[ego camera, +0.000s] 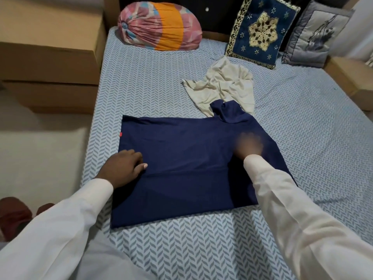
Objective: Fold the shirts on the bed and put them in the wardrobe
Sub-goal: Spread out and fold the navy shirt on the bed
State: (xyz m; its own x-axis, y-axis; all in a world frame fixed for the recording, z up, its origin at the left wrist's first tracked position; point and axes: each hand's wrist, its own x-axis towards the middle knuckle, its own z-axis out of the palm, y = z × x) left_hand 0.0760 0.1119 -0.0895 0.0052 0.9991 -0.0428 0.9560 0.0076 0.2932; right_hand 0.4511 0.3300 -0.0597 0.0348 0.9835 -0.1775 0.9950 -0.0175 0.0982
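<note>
Left hand presses the navy shirt on the bed, grip loosely bent; right hand blurred, its grip unclear

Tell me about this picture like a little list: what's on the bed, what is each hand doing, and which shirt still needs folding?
Bed: patterned blue-and-white sheet
Being folded: navy shirt, spread out flat
Left hand: rests on the navy shirt near its left edge, fingers curled
Right hand: over the shirt's right part, too blurred to tell its grip
Still crumpled: cream shirt, just behind the navy one
By the headboard: round pillow, blue cushion, grey cushion
Wardrobe: not in view
</note>
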